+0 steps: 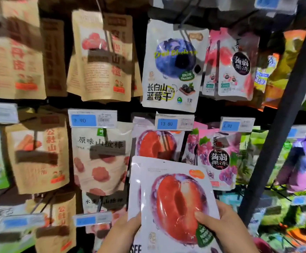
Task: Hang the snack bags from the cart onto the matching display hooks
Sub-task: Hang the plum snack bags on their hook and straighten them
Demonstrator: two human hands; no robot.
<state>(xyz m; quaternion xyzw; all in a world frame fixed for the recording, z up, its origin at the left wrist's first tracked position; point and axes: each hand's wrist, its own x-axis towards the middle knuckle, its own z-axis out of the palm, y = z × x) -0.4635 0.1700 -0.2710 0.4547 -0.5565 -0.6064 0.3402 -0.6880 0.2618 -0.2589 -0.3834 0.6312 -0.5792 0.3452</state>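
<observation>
Snack bags in both hands

We log one view only: a wide-angle head camera facing the display rack head-on and close, hung bags filling the frame, left hand, right hand and held snack bag entering at the bottom edge.
</observation>
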